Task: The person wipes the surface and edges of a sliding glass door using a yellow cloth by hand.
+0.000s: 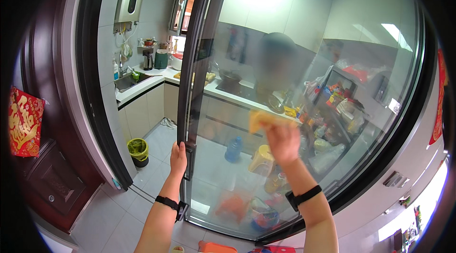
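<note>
My right hand (285, 142) holds a yellow cloth (269, 119) up at the glass pane (228, 178) of a dark-framed sliding door. The cloth is blurred, and part of it is hidden behind my fingers. Lower and to the left, my left hand (178, 158) grips the upright edge of the door frame (185, 117), just beside the black door handle (190, 162). A dark, hazy reflection of a head shows in the glass. Both wrists wear black straps.
Left of the frame, the doorway opens onto a kitchen with a sink (133, 84) and a lined trash bin (138, 151). Behind the glass stand a blue water bottle (233, 149), a yellow stool (262, 160) and a loaded rack (335, 110). An orange object (218, 247) lies near my feet.
</note>
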A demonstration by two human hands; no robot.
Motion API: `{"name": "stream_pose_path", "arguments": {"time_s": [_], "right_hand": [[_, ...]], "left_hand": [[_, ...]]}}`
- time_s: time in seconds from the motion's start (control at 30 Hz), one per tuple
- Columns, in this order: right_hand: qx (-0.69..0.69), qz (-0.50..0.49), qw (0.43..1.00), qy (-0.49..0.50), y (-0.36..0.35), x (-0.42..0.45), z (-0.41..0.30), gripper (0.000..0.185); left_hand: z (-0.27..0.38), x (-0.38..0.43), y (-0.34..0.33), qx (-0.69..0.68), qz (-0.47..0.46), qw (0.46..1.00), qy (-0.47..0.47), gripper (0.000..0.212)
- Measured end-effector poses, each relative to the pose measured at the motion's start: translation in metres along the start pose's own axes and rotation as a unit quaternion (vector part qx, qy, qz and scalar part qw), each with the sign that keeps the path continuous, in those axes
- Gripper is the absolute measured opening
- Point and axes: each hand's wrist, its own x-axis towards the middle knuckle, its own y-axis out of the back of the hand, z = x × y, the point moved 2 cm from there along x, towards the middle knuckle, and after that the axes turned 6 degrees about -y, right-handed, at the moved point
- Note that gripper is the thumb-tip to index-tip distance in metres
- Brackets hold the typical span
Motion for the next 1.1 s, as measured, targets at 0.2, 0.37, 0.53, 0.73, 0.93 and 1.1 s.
{"name": "stream_pose_path", "arguments": {"time_s": [0.2, 0.37, 0.53, 0.73, 0.93, 1.1], "right_hand": [[0.154, -0.055, 0.973, -0.164, -0.021, 0.002, -0.056, 0.008], [0.145, -0.395, 0.906, 0.038, -0.073, -0.096, -0.129, 0.019], [0.076, -0.267, 0.958, 0.067, -0.062, -0.005, -0.148, 0.034], [0.119, -0.371, 0.914, 0.112, -0.101, 0.009, -0.195, 0.026], [0.171, -0.445, 0.879, 0.008, -0.105, -0.022, -0.216, 0.018], [0.162, -0.404, 0.9, 0.014, -0.106, -0.049, -0.212, 0.015]], "left_hand": [[-0.021, 0.0, 0.002, -0.09, -0.026, 0.995, 0.031, 0.059], [-0.005, 0.006, 0.002, -0.138, -0.102, 0.983, 0.063, 0.065], [-0.012, 0.007, 0.017, -0.145, -0.099, 0.983, 0.055, 0.069], [0.004, 0.001, 0.011, -0.191, -0.039, 0.972, 0.133, 0.065], [0.017, 0.005, 0.017, -0.29, -0.13, 0.94, 0.125, 0.06], [-0.005, 0.011, 0.017, -0.288, -0.194, 0.927, 0.143, 0.068]]}}
